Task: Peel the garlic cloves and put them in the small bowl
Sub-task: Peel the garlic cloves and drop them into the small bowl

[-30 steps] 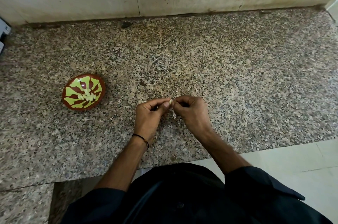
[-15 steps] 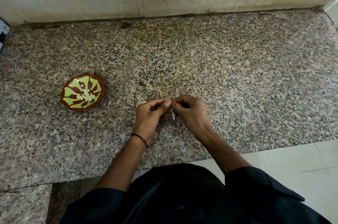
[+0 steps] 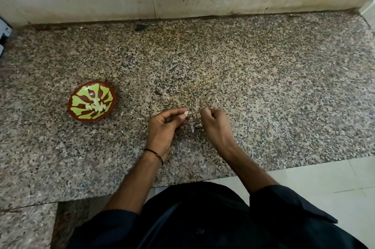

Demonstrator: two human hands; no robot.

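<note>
Left hand (image 3: 162,124) pinches a garlic clove (image 3: 185,113) (right hand (image 3: 215,124) curled beside).

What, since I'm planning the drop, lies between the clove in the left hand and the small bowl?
Nothing visible: bare speckled granite counter separates the pale garlic clove, pinched by the left hand, from the round brown-and-green bowl.
</note>
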